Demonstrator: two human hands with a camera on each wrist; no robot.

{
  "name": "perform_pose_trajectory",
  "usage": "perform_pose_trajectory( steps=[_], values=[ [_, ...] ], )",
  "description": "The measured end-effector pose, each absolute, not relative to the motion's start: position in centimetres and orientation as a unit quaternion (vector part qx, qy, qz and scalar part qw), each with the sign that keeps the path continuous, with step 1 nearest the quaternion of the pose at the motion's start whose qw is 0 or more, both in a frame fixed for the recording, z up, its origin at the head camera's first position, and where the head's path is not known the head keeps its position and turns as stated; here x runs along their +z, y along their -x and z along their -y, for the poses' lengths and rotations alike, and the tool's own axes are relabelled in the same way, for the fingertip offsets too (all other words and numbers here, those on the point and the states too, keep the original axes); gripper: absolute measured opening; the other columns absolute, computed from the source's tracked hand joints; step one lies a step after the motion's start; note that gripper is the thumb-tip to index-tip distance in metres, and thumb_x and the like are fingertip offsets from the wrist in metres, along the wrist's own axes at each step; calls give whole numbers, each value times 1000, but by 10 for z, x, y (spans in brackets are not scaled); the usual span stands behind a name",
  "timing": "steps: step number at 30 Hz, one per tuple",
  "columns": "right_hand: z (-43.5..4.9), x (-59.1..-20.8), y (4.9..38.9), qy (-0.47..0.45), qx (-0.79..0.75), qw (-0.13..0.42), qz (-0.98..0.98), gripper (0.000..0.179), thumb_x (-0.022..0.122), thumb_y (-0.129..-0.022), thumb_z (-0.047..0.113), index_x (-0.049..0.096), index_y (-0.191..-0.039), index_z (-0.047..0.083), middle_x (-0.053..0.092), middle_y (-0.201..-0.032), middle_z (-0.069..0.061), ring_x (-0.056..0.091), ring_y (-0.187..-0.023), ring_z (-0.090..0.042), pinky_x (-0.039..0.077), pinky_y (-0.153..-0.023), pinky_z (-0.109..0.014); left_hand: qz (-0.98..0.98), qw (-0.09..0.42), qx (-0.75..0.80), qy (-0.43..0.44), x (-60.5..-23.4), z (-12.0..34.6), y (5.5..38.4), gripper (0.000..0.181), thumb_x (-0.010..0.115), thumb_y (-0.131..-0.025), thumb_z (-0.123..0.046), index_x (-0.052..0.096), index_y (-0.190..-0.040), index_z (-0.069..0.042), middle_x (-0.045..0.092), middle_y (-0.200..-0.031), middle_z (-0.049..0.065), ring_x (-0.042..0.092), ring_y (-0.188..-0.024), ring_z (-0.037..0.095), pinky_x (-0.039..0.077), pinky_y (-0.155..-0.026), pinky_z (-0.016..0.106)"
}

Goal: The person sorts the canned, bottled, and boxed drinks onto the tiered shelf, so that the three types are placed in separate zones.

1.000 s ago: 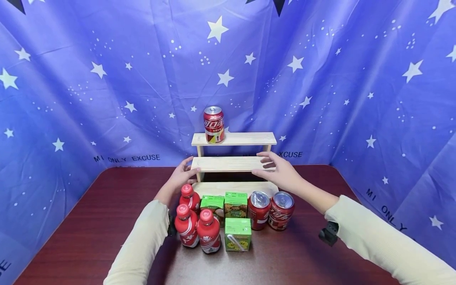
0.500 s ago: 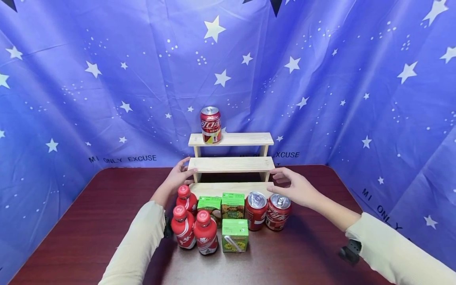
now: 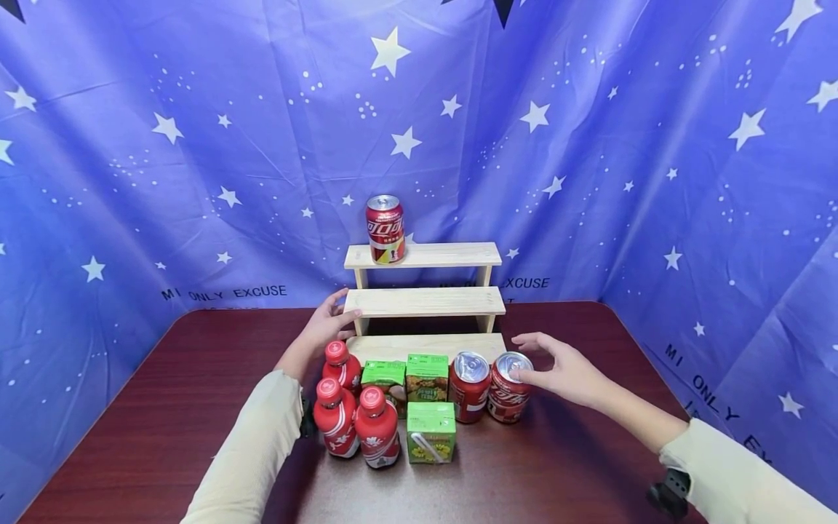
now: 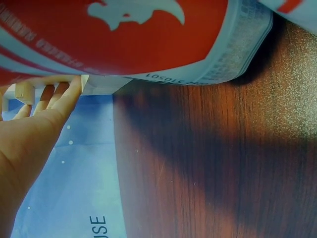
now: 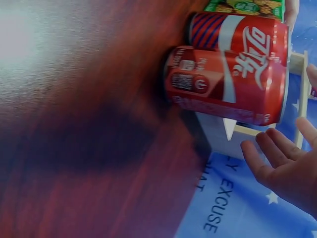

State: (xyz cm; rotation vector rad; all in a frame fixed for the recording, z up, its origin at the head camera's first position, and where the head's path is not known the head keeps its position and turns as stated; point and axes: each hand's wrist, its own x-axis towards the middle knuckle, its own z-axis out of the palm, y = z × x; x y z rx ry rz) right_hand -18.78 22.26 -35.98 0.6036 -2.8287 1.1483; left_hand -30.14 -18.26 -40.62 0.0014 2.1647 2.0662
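Note:
A three-step wooden display shelf (image 3: 424, 300) stands at the back of the table. My left hand (image 3: 322, 325) holds its left end at the middle step, thumb at the front and fingers behind. My right hand (image 3: 571, 370) is around the far right cola can (image 3: 509, 397), fingers spread, the thumb overlapping the rim in the head view. In the right wrist view those fingers (image 5: 277, 148) are loosely bent beside the red can (image 5: 223, 87), apart from it. A second cola can (image 3: 470, 397) stands next to it, and another cola can (image 3: 386, 231) sits on the top step's left.
Three red bottles (image 3: 376, 429) stand at the front left, close to my left forearm. Three green drink cartons (image 3: 431, 433) are between the bottles and the cans, before the lowest step (image 3: 425, 344). A blue star-patterned cloth (image 3: 275, 182) hangs behind the dark red table (image 3: 164, 407).
My right hand has come from the middle step's right end, moving right and toward me, down to the far right can. The left hand stays at the shelf.

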Motion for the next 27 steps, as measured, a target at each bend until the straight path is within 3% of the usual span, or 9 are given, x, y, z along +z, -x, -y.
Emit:
perform_pose_trajectory(
  steps=[6,22,27],
  values=[
    [-229,-372,183,-182,388,9,904,59,77,-76,33,53,-125,10,64,-110,-11,61,-99,-24,55,-73,-25,-722,72,688,2,-404,183,300,70,53,-94,-8,13,-151,-13,33,-143,26,47,-120,32,47,-97,50],
    [-229,-417,173,-158,485,1,860,75,80,-73,21,39,-135,10,59,-117,-18,60,-99,-28,55,-72,-27,-729,70,681,0,-407,182,302,69,53,-94,-9,13,-151,-12,35,-142,27,47,-119,32,48,-96,50],
    [-225,-426,173,-154,496,23,854,77,81,-72,18,39,-135,11,58,-115,-18,60,-96,-17,55,-71,-29,-725,72,685,-2,-406,182,301,69,52,-95,-9,12,-151,-12,34,-141,28,45,-123,37,47,-97,51]
  ],
)
